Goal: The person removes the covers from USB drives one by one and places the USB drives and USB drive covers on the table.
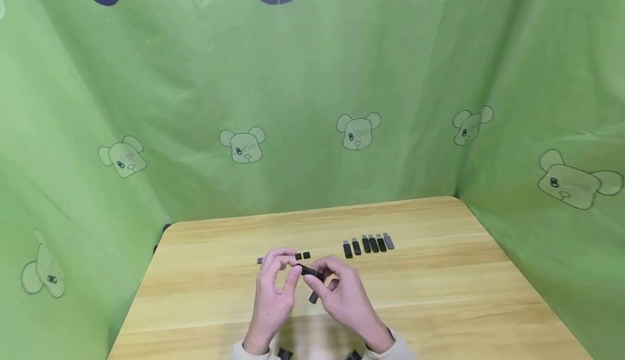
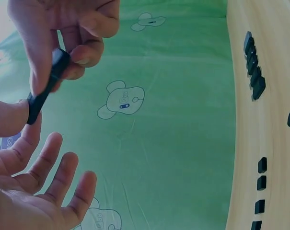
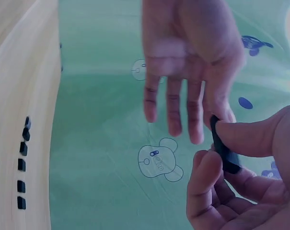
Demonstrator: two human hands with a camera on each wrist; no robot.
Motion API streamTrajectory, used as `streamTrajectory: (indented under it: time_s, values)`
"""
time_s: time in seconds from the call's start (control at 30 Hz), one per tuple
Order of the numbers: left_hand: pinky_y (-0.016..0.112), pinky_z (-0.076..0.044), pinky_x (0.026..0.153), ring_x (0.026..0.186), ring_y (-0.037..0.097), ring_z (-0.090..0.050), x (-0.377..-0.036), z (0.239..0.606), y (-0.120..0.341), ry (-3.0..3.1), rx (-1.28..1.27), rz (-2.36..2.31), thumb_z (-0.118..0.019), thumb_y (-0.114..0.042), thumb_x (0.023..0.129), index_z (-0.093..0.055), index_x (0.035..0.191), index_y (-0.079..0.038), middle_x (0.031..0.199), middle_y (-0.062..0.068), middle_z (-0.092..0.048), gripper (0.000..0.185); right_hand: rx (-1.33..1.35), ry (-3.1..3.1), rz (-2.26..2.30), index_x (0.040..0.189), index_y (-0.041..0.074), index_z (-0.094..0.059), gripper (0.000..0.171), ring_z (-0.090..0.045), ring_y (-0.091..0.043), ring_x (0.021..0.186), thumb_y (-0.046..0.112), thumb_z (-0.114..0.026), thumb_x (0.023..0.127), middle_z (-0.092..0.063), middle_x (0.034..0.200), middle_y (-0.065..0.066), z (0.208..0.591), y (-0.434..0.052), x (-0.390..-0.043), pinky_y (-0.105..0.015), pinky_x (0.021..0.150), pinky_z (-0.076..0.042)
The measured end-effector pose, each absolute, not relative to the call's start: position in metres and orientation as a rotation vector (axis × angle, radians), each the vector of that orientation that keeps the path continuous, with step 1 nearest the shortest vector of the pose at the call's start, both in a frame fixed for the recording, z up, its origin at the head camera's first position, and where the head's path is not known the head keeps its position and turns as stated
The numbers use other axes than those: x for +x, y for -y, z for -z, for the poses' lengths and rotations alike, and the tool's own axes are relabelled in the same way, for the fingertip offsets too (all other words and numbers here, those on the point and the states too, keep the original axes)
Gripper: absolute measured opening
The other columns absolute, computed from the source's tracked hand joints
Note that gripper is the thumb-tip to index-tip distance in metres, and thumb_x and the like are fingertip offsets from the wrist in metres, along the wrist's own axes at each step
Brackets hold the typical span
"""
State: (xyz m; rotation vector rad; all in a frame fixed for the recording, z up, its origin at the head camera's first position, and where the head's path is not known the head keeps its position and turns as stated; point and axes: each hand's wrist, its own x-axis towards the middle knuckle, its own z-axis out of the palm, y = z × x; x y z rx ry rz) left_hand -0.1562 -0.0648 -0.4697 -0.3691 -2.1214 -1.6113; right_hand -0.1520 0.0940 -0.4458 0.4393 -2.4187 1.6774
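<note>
A black USB stick [image 1: 310, 271] is held between the two hands above the table. My left hand [image 1: 274, 292] pinches one end of it between thumb and index finger. In the left wrist view, the other left fingers [image 2: 68, 172] are spread away from it. My right hand [image 1: 348, 297] grips the opposite end with thumb and curled fingers. The right wrist view shows the stick [image 3: 225, 151] between both hands; whether its cap is on cannot be made out. Another dark USB stick [image 1: 314, 297] lies on the table below, partly hidden by the right hand.
Several USB sticks [image 1: 367, 244] stand in a row at the back right of the wooden table [image 1: 439, 295], metal plugs pointing away. Small black caps [image 1: 306, 255] lie in a line behind the left hand, partly hidden by it. Green curtains [image 1: 293, 78] enclose the back and sides.
</note>
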Motion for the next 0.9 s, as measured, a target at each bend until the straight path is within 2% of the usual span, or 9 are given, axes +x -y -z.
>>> streamTrajectory:
  time_s: [0.17,0.33,0.5,0.6,0.73,0.9]
  values:
    - [0.034,-0.047,0.095,0.115,0.018,-0.057,-0.154,0.469,0.062,2.155,-0.356,1.627,-0.067,-0.015,0.097,-0.064,0.094,-0.018,0.120,-0.004,-0.065,0.006,0.293,2.431,-1.868,0.099,0.011,-0.069,0.013,-0.056,-0.010,0.066,0.012,-0.077,0.088,-0.069,0.094,-0.006,0.439,-0.098,-0.153,-0.019,0.047,-0.043]
    - [0.033,-0.046,0.093,0.114,0.017,-0.057,-0.150,0.472,0.060,2.193,-0.417,1.582,-0.066,-0.014,0.097,-0.062,0.092,-0.023,0.125,-0.004,-0.062,0.011,0.335,2.363,-1.927,0.098,0.008,-0.067,0.011,-0.058,-0.009,0.068,0.010,-0.074,0.091,-0.068,0.093,-0.010,0.440,-0.099,-0.153,-0.020,0.044,-0.042]
    - [0.037,-0.048,0.099,0.117,0.019,-0.057,-0.146,0.477,0.056,2.203,-0.532,1.520,-0.066,-0.016,0.097,-0.066,0.094,-0.025,0.126,-0.001,-0.062,0.009,0.398,2.297,-1.922,0.094,0.008,-0.064,0.010,-0.054,-0.004,0.064,0.012,-0.072,0.093,-0.064,0.089,-0.011,0.444,-0.099,-0.151,-0.019,0.041,-0.040]
    - [0.040,-0.047,0.103,0.120,0.019,-0.057,-0.145,0.478,0.055,2.208,-0.540,1.481,-0.068,-0.018,0.096,-0.068,0.094,-0.027,0.125,-0.002,-0.063,0.009,0.422,2.267,-1.918,0.093,0.008,-0.062,0.011,-0.056,-0.003,0.067,0.013,-0.072,0.094,-0.062,0.089,-0.010,0.446,-0.099,-0.150,-0.020,0.042,-0.042]
    - [0.043,-0.045,0.104,0.122,0.017,-0.056,-0.145,0.478,0.054,2.228,-0.493,1.466,-0.070,-0.021,0.095,-0.070,0.094,-0.030,0.124,-0.005,-0.064,0.009,0.441,2.237,-1.956,0.095,0.005,-0.062,0.010,-0.061,-0.006,0.077,0.011,-0.070,0.095,-0.061,0.092,-0.012,0.447,-0.098,-0.151,-0.022,0.052,-0.054]
    - [0.042,-0.046,0.103,0.122,0.016,-0.056,-0.146,0.477,0.055,2.251,-0.460,1.481,-0.071,-0.023,0.094,-0.071,0.095,-0.031,0.125,-0.007,-0.064,0.007,0.451,2.226,-2.003,0.096,0.002,-0.061,0.011,-0.063,-0.008,0.081,0.009,-0.068,0.096,-0.059,0.094,-0.010,0.446,-0.099,-0.152,-0.025,0.059,-0.059]
